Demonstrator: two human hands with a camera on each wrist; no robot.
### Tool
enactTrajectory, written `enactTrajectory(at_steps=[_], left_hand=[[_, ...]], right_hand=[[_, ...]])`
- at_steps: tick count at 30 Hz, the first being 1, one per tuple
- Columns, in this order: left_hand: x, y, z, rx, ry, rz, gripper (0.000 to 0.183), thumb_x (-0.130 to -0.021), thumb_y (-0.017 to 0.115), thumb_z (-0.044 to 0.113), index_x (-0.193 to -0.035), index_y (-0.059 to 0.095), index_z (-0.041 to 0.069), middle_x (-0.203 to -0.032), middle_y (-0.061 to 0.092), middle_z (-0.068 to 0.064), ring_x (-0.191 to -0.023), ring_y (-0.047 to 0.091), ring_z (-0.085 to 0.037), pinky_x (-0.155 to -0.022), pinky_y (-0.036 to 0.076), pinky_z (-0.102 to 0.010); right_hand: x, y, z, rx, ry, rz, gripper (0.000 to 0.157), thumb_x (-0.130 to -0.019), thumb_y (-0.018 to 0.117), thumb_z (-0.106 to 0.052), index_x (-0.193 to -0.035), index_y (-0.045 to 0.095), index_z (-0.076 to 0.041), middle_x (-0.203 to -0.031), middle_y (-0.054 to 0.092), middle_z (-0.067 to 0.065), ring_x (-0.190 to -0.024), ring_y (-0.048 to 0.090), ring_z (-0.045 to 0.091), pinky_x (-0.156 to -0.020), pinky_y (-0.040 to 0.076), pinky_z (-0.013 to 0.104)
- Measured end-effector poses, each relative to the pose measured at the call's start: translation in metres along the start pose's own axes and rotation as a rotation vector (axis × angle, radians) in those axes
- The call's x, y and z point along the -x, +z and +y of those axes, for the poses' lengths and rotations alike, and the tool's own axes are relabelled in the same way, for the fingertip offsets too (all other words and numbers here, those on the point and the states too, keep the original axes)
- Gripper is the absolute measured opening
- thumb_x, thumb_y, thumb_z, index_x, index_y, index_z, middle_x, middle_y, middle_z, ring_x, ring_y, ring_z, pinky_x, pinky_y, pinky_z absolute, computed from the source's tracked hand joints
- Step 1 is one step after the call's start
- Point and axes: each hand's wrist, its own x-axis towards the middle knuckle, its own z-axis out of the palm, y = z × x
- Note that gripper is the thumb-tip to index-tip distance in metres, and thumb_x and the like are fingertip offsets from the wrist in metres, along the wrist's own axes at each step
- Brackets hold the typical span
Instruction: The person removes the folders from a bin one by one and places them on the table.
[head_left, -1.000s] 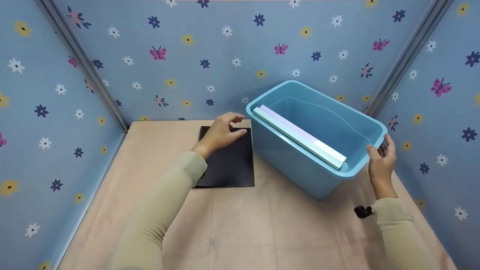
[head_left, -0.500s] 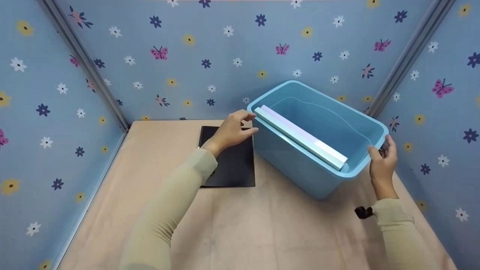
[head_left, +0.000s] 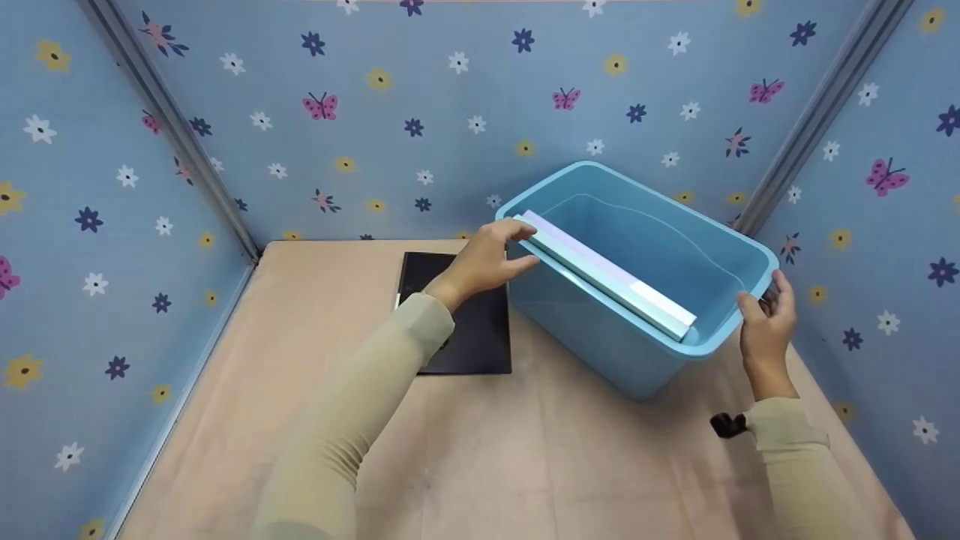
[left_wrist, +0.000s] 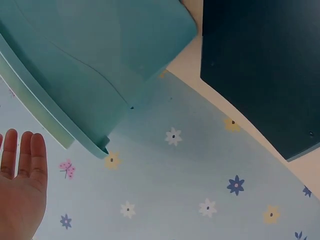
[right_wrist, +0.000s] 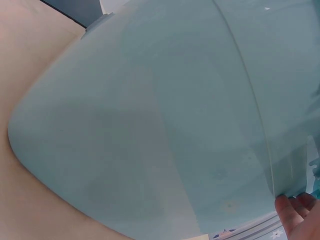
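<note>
A light-blue plastic tub stands turned at an angle on the right of the table. Inside it, along the near-left wall, leans a long, flat thing with a pale mint edge and a lilac-white face; its lower part is hidden. My right hand grips the tub's right rim, thumb inside. My left hand hovers at the tub's left corner, fingers loosely bent over the flat thing's end. The left wrist view shows the left fingers straight and apart from the rim.
A black flat panel lies on the beige-covered table under the left forearm, beside the tub. Blue flowered walls enclose the back and both sides. A small dark object sits at the right wrist.
My left hand has moved right, from over the black panel to the tub's left corner. The right hand keeps its grip, and the tub stays in place.
</note>
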Motion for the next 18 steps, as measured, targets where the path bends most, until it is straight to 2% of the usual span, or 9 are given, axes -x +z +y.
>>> enactTrajectory(at_steps=[9,14,18], left_hand=[[-0.008,0.009,0.009,0.011,0.036,-0.003,0.044,-0.102,0.077,0.018,-0.141,0.067,-0.002,-0.137,0.069,-0.019,-0.130,0.066,-0.032,-0.116,0.052,-0.047],[-0.011,0.015,0.013,0.001,0.041,-0.012,0.045,-0.102,0.078,0.019,-0.141,0.067,-0.002,-0.138,0.069,-0.018,-0.131,0.066,-0.031,-0.117,0.052,-0.046],[-0.015,0.019,0.017,-0.008,0.052,-0.018,0.045,-0.102,0.077,0.020,-0.140,0.067,-0.002,-0.138,0.070,-0.018,-0.130,0.066,-0.031,-0.116,0.053,-0.046]], right_hand=[[0.001,0.000,0.001,0.005,0.007,0.002,0.074,-0.106,0.052,-0.024,-0.174,0.023,-0.024,-0.178,0.032,0.010,-0.161,0.039,0.032,-0.132,0.034,0.045],[0.001,0.000,0.001,-0.020,0.004,0.012,0.076,-0.104,0.053,-0.023,-0.174,0.025,-0.023,-0.176,0.035,0.014,-0.157,0.041,0.030,-0.131,0.036,0.040],[0.000,0.000,0.002,-0.028,0.009,0.007,0.076,-0.104,0.054,-0.022,-0.174,0.025,-0.022,-0.176,0.035,0.015,-0.157,0.040,0.032,-0.131,0.036,0.041]])
